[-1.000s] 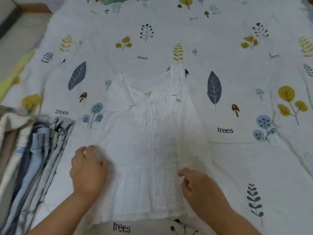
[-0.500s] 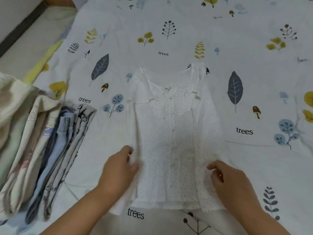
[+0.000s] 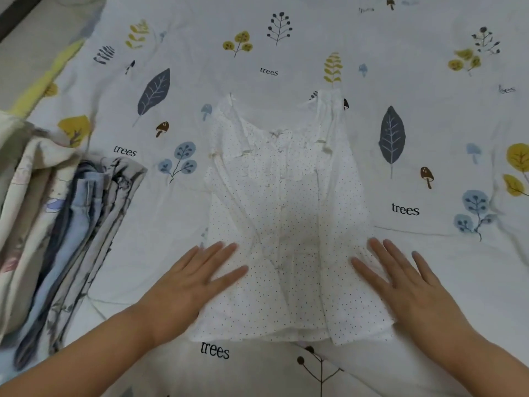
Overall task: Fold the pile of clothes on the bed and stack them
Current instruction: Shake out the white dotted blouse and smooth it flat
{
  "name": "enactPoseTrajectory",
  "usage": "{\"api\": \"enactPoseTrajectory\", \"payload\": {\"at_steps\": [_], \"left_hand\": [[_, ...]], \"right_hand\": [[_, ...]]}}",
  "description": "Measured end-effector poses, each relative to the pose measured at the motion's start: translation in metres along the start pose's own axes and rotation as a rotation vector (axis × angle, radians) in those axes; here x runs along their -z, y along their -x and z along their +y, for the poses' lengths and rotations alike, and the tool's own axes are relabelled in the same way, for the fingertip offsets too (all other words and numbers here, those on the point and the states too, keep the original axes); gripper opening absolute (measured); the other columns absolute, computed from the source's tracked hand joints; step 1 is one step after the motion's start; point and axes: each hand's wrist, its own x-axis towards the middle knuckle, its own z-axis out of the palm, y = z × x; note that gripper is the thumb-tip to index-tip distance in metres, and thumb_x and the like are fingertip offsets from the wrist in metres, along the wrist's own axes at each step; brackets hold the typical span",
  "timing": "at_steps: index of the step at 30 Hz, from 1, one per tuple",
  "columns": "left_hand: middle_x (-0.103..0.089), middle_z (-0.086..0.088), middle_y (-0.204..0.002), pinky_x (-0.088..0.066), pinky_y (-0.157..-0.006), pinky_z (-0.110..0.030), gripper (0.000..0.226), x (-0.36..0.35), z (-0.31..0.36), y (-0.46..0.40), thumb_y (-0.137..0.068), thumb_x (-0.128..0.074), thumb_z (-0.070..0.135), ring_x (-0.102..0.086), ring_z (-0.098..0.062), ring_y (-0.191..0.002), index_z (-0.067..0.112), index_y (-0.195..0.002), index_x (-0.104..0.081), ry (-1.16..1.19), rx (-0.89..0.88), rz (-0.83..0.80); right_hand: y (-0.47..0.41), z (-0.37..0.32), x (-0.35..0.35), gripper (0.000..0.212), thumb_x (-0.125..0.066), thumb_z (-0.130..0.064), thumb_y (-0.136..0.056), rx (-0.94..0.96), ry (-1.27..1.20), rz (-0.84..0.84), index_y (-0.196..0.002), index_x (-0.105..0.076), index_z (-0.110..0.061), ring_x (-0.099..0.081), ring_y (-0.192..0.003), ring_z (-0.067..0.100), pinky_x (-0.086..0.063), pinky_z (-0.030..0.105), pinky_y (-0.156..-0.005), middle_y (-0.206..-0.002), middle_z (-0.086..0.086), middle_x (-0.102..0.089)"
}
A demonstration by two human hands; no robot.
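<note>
Head view: white dotted top (image 3: 286, 213) lies flat beneath left hand (image 3: 197, 277) and right hand (image 3: 406, 285).

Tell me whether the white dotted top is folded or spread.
Partly folded: the white dotted top has both sides turned inward, full length still laid out.

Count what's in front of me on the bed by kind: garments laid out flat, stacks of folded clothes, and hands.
White dotted top spread flat on the bed sheet: 1
Stack of folded clothes at the left: 1 (how many pieces it holds cannot be told)
Hands resting flat on the top, left hand and right hand: 2
Total: 4
</note>
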Motion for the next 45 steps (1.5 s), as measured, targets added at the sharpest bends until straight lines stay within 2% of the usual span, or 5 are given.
{"api": "enactPoseTrajectory", "payload": {"at_steps": [7,12,18,25,45], "left_hand": [[-0.035,-0.002,-0.148,-0.033,-0.104,-0.054,0.088,0.012,0.006,-0.014,-0.045,-0.066,0.006,-0.028,-0.025,-0.139,0.037,-0.127,-0.055,0.076,-0.148,-0.156],[-0.033,0.041,-0.136,-0.018,-0.112,-0.011,0.047,0.011,-0.004,-0.028,-0.091,-0.052,0.018,-0.023,0.018,-0.131,0.061,-0.111,-0.049,0.777,0.057,-0.177],[-0.073,-0.016,-0.081,-0.048,-0.079,-0.034,0.024,0.052,-0.035,-0.067,-0.088,-0.062,0.017,-0.065,-0.036,-0.08,0.006,-0.073,-0.076,1.399,0.484,-0.064],[-0.071,-0.013,-0.103,-0.059,-0.068,-0.032,0.04,0.089,-0.086,-0.132,-0.071,-0.055,0.019,-0.07,-0.025,-0.092,0.003,-0.106,-0.066,2.011,0.603,0.159],[-0.058,-0.014,-0.102,-0.052,-0.067,-0.036,0.03,0.066,-0.172,-0.242,-0.088,-0.056,0.007,-0.059,-0.025,-0.079,0.003,-0.118,-0.049,1.362,1.016,0.447]], "right_hand": [[-0.011,0.014,-0.009,0.1,-0.077,0.016,-0.021,0.267,-0.018,-0.078,-0.117,-0.067,-0.013,-0.035,-0.132,0.036,-0.014,0.044,-0.11,-0.138,0.021,-0.044],[-0.028,-0.001,0.002,0.055,-0.093,-0.031,-0.024,0.33,-0.1,-0.082,-0.072,-0.07,-0.017,-0.041,-0.126,0.034,-0.021,0.044,-0.107,-0.131,0.015,-0.054],[-0.071,-0.002,0.039,0.016,-0.042,-0.033,-0.073,-0.006,-0.794,-0.087,-0.073,-0.058,-0.03,-0.007,-0.14,-0.009,0.007,0.018,-0.115,-0.133,-0.033,-0.037],[-0.154,0.027,0.08,0.028,-0.046,-0.013,-0.093,-0.328,-1.259,0.149,-0.073,-0.051,0.005,-0.044,-0.06,0.014,-0.034,0.027,-0.059,-0.065,0.006,-0.048],[-0.295,0.068,0.033,0.048,-0.047,0.0,-0.087,-0.788,-1.001,0.261,-0.132,-0.036,-0.011,-0.051,-0.08,0.02,-0.042,0.029,-0.062,-0.098,0.005,-0.048]]}}
